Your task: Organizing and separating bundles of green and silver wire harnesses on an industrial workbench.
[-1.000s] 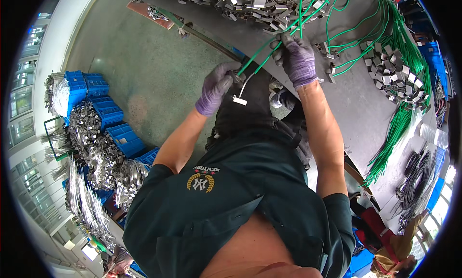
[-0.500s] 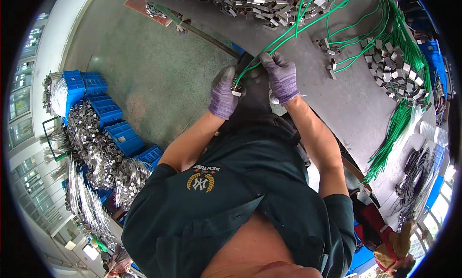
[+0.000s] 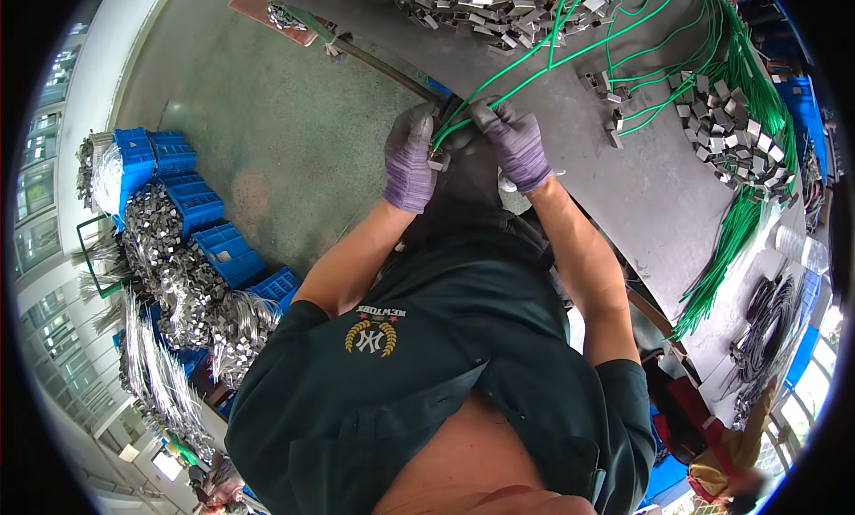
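Both my hands wear purple-grey gloves and are above my lap at the table's edge. My left hand (image 3: 411, 160) is closed around a small metal piece (image 3: 437, 163) at the end of a green cable (image 3: 504, 99); fingers partly cover it. My right hand (image 3: 514, 144) pinches the green cable a little farther along, close to my left fingertips. From there the cable runs in two strands up and to the right across the grey table (image 3: 623, 212). Several metal pieces with green cables (image 3: 614, 118) lie on the table to the right of my hands.
A heap of metal pieces (image 3: 499, 16) covers the table's far side. At right lie more metal pieces (image 3: 730, 136), a green cable bundle (image 3: 726, 265) and a black coil (image 3: 761, 319). Blue crates (image 3: 230, 252) stand at left beside piled metal parts. Another person (image 3: 721, 470) is at lower right.
My right hand has shifted slightly left and down, nearer to my left hand. My left hand has turned and moved a little, covering more of the metal piece. The cable strands have spread apart.
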Available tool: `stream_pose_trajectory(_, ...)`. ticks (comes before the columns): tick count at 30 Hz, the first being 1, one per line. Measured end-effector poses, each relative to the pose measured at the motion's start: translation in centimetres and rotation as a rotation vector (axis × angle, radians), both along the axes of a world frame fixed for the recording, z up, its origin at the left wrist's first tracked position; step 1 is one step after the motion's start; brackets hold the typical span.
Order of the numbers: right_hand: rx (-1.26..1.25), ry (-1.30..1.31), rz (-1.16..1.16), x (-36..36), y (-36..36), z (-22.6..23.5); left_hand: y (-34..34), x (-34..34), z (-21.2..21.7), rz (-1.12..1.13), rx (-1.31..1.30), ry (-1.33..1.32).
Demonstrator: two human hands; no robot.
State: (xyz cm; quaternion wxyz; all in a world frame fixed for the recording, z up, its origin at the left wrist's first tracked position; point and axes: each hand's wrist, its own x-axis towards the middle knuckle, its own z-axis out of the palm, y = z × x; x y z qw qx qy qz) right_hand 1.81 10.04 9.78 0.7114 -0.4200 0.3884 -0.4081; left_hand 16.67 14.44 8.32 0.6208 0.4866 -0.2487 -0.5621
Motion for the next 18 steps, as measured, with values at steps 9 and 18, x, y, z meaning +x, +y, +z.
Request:
stream_pose_trajectory(9, -0.029, 0.047, 0.046, -0.2, 0.2, 0.9, -0.6, 0.7, -0.3, -0.071, 0.024, 0.125)
stream_pose_trajectory(18, 0.069, -0.005, -0.05, 0.0, 0.1, 0.1, -1.0, 2.0, 0.7, -0.37, 0.006, 0.236)
